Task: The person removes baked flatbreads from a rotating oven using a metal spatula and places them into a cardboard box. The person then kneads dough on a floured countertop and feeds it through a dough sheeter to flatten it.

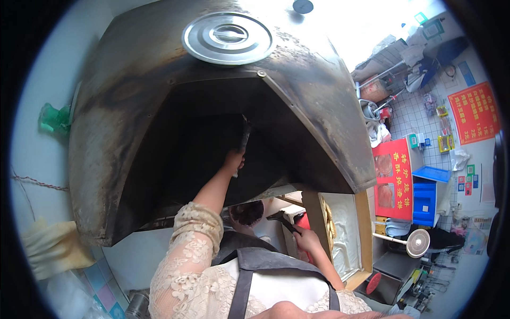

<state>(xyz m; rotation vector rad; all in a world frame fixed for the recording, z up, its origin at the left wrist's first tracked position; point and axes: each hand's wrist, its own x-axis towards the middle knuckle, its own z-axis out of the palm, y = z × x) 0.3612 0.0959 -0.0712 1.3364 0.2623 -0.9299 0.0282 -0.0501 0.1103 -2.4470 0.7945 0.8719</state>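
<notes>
A large, scorched metal oven (131,87) with a wide dark opening fills the space before me. My left hand (235,161) reaches into that opening, its fingers closed around a long, narrow tool (246,133) whose kind I cannot tell in the shadow. Lower right, below the oven's edge, my right hand (306,240) grips the black handle of another tool (285,222); its far end is dark and hard to make out. A red object (303,221) lies just behind that hand. A round stainless-steel lid (227,38) rests on top of the oven.
Beside my right arm stands a wooden-framed tray (364,235) lined with pale cloth. Below the oven's edge is a round container (247,213) with dark contents. Farther right are a blue plastic crate (424,203), a small fan (418,243) and a gas cylinder (374,89). Cloth (57,249) hangs at left.
</notes>
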